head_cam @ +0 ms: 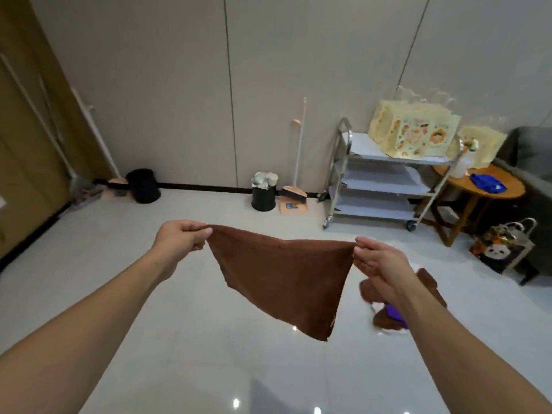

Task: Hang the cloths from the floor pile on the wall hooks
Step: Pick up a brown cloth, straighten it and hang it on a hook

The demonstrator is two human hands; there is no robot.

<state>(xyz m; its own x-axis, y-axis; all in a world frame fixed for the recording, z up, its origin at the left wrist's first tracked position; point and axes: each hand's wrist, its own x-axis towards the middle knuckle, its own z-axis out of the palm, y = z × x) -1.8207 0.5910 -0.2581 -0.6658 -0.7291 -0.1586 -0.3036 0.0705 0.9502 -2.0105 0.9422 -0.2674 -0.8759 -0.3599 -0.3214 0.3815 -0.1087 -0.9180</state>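
Note:
A brown cloth (283,276) hangs spread in the air in front of me, stretched between both hands. My left hand (182,237) pinches its upper left corner. My right hand (379,258) pinches the upper right corner between thumb and fingers. The cloth's lower point droops toward the floor. Behind my right forearm, a pile of cloths (388,312) lies on the white floor, brown ones with a purple one partly hidden. No wall hooks show in this view.
A steel cart (385,186) carrying a patterned bag stands by the far wall, beside a round wooden table (493,186) and a grey sofa. A black bin (263,195), broom and dustpan sit at the wall; another black bin (143,186) stands at the left.

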